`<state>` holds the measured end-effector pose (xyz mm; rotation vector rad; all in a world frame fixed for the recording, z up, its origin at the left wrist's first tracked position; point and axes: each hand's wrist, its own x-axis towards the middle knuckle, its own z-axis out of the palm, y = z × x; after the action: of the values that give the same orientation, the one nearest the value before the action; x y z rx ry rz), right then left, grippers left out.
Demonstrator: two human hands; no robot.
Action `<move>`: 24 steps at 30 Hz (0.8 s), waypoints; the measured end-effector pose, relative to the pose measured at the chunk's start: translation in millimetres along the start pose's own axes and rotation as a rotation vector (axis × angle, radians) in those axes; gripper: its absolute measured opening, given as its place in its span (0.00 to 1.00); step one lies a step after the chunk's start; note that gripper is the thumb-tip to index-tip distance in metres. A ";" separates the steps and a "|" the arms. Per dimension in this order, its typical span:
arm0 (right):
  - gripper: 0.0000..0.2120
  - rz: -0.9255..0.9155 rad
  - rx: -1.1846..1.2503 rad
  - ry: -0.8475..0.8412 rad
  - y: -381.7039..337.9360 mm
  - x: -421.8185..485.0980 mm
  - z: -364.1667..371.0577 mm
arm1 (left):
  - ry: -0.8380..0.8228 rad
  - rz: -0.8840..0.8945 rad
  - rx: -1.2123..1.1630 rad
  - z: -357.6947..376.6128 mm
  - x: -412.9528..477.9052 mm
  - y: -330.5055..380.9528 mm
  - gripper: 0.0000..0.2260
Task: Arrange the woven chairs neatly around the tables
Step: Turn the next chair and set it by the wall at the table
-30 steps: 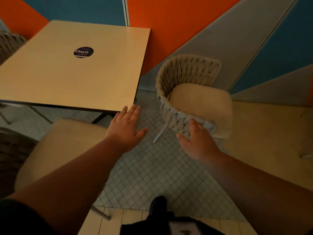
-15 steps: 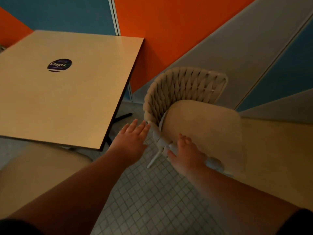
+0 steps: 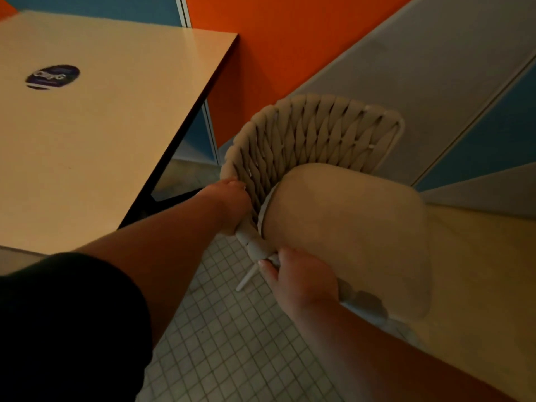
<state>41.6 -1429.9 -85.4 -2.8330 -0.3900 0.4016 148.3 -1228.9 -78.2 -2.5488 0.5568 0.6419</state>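
A woven chair [image 3: 313,134] with a curved beige rope back and a pale seat cushion [image 3: 348,233] stands right of the square light-wood table [image 3: 101,134]. My left hand [image 3: 232,204] is closed around the chair's woven rim on its left side. My right hand [image 3: 301,280] grips the same rim lower down, near the front arm. One white chair leg [image 3: 246,278] shows beneath the rim; the other legs are hidden.
The table carries a round dark sticker [image 3: 52,76] and has a dark edge close to the chair. Behind stand wall panels in orange [image 3: 275,39], blue and grey. Small square floor tiles [image 3: 232,343] lie under me, with tan flooring to the right.
My left hand moved from open in the air onto the chair's rim and closed on it. My right hand kept its grip. The view drew closer to the chair.
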 end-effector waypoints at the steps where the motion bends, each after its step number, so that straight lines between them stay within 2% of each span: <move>1: 0.22 -0.001 0.004 -0.003 0.6 0.1 -0.9 | 0.007 0.005 -0.004 0.9 0.7 0.1 0.22; 5: 0.22 -0.020 0.011 0.006 3.0 -2.6 -2.0 | 0.052 -0.040 -0.065 -1.3 -8.8 3.7 0.17; 11: 0.20 -0.049 0.059 -0.018 8.7 -5.8 -3.1 | 0.066 -0.069 -0.111 1.8 -14.7 10.0 0.16; 17: 0.19 -0.115 0.028 0.045 23.3 -16.5 -2.4 | 0.080 -0.075 -0.136 -6.1 -32.8 26.5 0.14; 21: 0.25 -0.180 0.011 0.095 51.0 -26.6 0.8 | 0.089 -0.129 -0.219 -8.3 -53.2 55.9 0.14; 24: 0.37 -0.200 -0.067 0.148 75.9 -30.2 0.4 | 0.074 -0.191 -0.295 -9.8 -67.1 83.1 0.14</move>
<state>30.7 -1509.5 -100.2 -2.8290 -0.6592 0.1400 57.6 -1283.8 -62.3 -2.8665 0.2503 0.6010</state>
